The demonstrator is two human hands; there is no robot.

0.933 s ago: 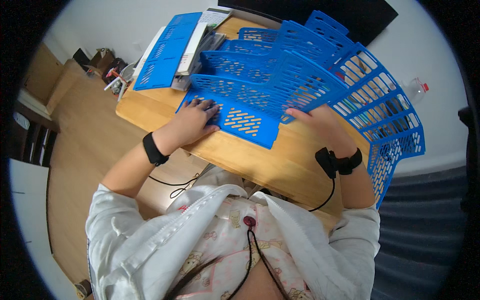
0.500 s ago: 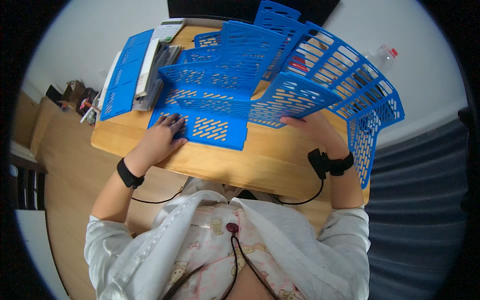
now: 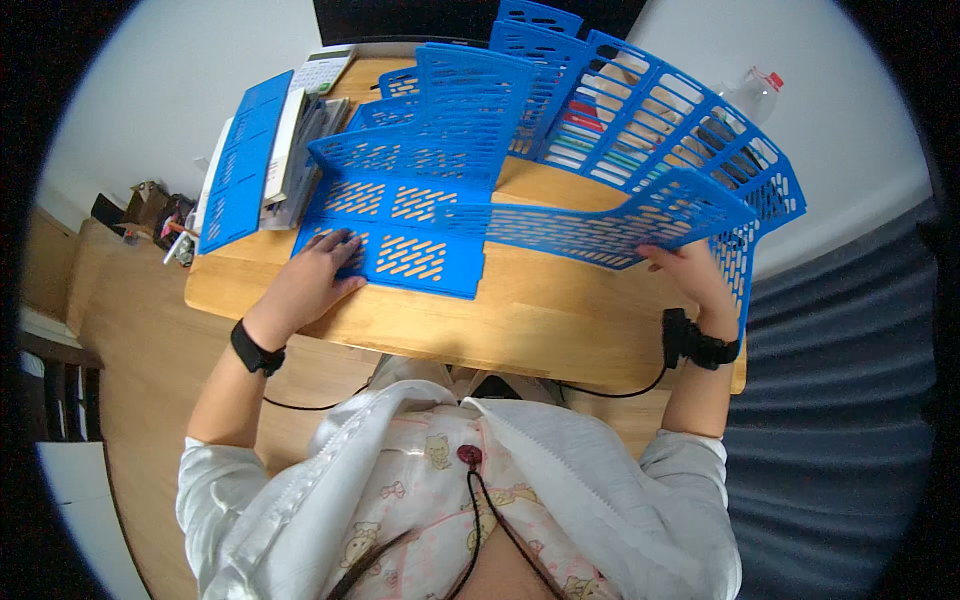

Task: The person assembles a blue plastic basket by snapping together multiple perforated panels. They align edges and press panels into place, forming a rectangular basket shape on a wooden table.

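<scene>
A blue slotted plastic base panel of a file rack lies at the table's front left, with upright dividers standing on its far part. My left hand rests on the base's near left corner, fingers spread over the slots. Off to the right, my right hand grips the lower edge of a loose blue L-shaped divider. The divider stands on edge, its low end reaching left over the base. I cannot tell if that end touches the base.
Left of the base, a blue panel leans on books and papers. A white calculator lies behind. At the right stands a blue lattice panel, a clear bottle with a red cap behind it. A dark screen borders the wooden table.
My right hand has drawn the loose divider to the right, so less of it lies over the base. My left hand stays on the base corner. The view has shifted slightly.
</scene>
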